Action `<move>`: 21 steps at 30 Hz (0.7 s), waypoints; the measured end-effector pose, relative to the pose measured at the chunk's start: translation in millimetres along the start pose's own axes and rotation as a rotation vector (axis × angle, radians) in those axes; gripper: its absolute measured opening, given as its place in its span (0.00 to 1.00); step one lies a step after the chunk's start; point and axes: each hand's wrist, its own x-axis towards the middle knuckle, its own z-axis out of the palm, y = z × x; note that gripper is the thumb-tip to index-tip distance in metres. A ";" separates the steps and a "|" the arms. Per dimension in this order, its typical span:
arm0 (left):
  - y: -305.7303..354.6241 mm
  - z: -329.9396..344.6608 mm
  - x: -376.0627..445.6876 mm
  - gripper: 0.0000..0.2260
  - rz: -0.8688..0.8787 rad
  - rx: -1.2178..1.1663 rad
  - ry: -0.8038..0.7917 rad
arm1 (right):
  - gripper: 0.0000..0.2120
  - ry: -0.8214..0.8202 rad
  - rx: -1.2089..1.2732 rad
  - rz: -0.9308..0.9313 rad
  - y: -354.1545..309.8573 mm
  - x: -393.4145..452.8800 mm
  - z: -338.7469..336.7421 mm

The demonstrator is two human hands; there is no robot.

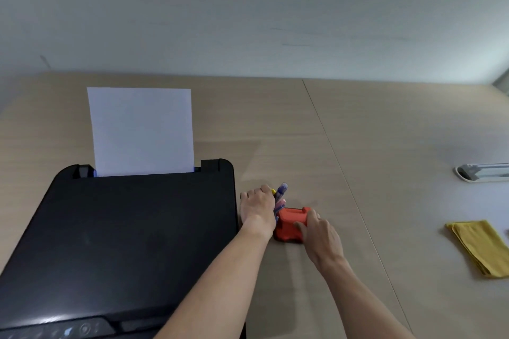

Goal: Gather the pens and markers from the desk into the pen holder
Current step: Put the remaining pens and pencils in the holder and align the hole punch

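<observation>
A small red pen holder (289,224) stands on the wooden desk just right of the printer. My right hand (319,234) grips its right side. My left hand (257,208) is closed around a bunch of pens and markers (281,192) at the holder's left edge; purple, pink and yellow ends stick out past my fingers. Their lower ends are hidden behind my hand and the holder, so I cannot tell how far in they sit.
A black printer (118,242) with a white sheet (140,129) upright in its feeder fills the left. A folded yellow cloth (479,248) lies at the right edge, a grey-white cable port (482,172) beyond it. A wall runs along the desk's far edge.
</observation>
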 end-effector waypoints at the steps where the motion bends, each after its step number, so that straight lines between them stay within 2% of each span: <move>1: -1.7 -0.9 3.6 0.25 -0.010 -0.011 0.002 | 0.15 -0.001 0.011 -0.005 -1.7 3.9 1.1; 11: -9.9 1.1 15.8 0.27 -0.044 -0.027 0.016 | 0.16 -0.025 0.135 -0.029 -5.5 15.2 1.6; 14: -6.7 0.3 7.1 0.36 -0.088 -0.049 0.076 | 0.17 -0.023 0.160 -0.016 -8.1 13.9 2.4; 17: 1.1 2.4 -16.4 0.43 -0.149 -0.207 0.102 | 0.19 0.030 0.082 -0.017 -14.8 5.5 5.0; 21: 11.1 17.5 -63.2 0.45 -0.196 -0.496 0.235 | 0.15 0.152 0.155 0.062 -18.2 -19.8 5.5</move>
